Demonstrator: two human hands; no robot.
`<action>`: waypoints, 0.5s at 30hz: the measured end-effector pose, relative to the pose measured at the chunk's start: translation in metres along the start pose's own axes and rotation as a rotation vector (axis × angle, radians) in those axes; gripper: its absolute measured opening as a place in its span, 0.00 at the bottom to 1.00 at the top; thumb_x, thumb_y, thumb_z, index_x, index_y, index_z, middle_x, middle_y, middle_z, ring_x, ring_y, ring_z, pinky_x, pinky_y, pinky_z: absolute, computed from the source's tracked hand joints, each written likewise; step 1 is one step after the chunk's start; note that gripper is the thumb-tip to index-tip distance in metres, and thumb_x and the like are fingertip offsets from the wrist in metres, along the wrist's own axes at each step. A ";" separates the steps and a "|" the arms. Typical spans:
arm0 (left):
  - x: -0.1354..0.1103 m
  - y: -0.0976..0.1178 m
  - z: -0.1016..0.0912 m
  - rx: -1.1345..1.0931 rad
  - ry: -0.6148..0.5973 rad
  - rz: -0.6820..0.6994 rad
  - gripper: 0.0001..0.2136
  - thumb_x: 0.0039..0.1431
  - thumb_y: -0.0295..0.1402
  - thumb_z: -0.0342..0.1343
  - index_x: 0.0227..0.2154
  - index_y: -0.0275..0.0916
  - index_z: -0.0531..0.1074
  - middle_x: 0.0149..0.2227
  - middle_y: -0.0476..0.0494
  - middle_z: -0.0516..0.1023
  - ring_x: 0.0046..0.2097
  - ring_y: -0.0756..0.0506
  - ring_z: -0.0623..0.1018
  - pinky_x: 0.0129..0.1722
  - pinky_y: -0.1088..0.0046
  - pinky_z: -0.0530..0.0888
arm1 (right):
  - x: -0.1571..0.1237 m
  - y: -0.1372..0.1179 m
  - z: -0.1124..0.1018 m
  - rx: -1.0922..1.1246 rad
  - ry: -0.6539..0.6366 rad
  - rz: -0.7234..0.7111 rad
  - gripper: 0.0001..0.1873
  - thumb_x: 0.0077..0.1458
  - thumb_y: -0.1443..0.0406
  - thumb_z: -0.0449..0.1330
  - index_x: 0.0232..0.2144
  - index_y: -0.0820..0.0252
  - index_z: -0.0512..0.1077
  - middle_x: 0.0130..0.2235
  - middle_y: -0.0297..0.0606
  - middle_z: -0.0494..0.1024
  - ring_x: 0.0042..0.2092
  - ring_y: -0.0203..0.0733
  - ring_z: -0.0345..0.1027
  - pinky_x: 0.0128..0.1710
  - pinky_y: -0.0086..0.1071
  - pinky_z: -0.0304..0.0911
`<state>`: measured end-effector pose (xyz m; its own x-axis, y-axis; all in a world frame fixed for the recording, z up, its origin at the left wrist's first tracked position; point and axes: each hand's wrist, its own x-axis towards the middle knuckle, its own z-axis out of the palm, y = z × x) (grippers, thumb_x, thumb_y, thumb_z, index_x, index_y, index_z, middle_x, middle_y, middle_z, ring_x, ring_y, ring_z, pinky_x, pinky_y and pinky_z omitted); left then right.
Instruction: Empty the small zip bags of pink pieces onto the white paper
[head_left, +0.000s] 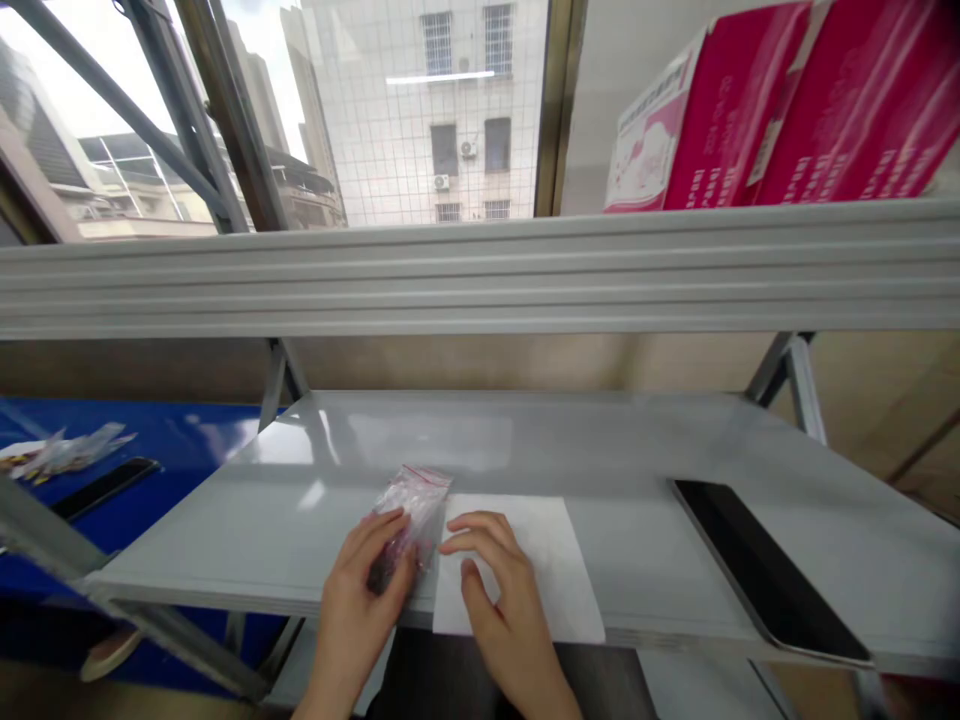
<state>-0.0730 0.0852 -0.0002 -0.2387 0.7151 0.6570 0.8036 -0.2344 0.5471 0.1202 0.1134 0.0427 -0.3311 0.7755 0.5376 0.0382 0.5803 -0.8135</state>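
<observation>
Bare left hand [358,600], bare right hand [504,592]

Plastic bag [411,520]: clear, red-pink inside, red stripe along the top edge. Paper sheet [517,565]: plain white. Shelf [600,430]: pale grey, glossy. Boxes [787,110]: deep pink, white panel and white print. Tablet [772,570]: black, grey rim. Bench [150,430]: bright blue. Building wall [390,130]: white tiles, grey grid lines. Window frame [556,100]: dull brown.

left hand [367,570]: curled, palm down | right hand [499,590]: fingers loosely spread, palm down
</observation>
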 end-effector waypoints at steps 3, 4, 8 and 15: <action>0.003 0.006 -0.002 -0.067 -0.004 -0.098 0.12 0.59 0.39 0.59 0.43 0.43 0.81 0.47 0.39 0.84 0.52 0.32 0.81 0.55 0.40 0.75 | -0.003 -0.005 -0.005 0.126 0.027 0.076 0.14 0.60 0.73 0.51 0.36 0.56 0.76 0.39 0.37 0.78 0.45 0.42 0.71 0.47 0.35 0.65; 0.004 0.008 -0.003 -0.079 -0.016 -0.116 0.13 0.58 0.40 0.60 0.42 0.43 0.82 0.47 0.39 0.84 0.52 0.32 0.81 0.55 0.40 0.75 | -0.004 -0.006 -0.006 0.154 0.022 0.097 0.13 0.61 0.72 0.52 0.35 0.56 0.76 0.38 0.37 0.78 0.43 0.42 0.71 0.46 0.34 0.65; 0.007 0.014 -0.010 -0.100 -0.050 -0.148 0.16 0.54 0.42 0.63 0.44 0.42 0.81 0.49 0.37 0.83 0.53 0.32 0.81 0.56 0.44 0.74 | -0.006 -0.006 -0.005 0.194 -0.014 0.150 0.11 0.62 0.69 0.53 0.35 0.57 0.76 0.36 0.36 0.78 0.39 0.41 0.71 0.42 0.34 0.65; 0.011 -0.005 -0.025 -0.091 -0.092 -0.254 0.20 0.60 0.46 0.56 0.48 0.40 0.79 0.53 0.36 0.82 0.56 0.33 0.79 0.58 0.46 0.73 | -0.011 -0.008 0.012 -0.187 -0.120 -0.013 0.20 0.60 0.72 0.54 0.52 0.55 0.73 0.54 0.42 0.78 0.57 0.56 0.67 0.57 0.53 0.62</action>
<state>-0.0929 0.0780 0.0173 -0.3727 0.8142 0.4451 0.6711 -0.0948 0.7353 0.1121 0.0969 0.0409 -0.4423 0.7387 0.5087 0.2039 0.6351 -0.7450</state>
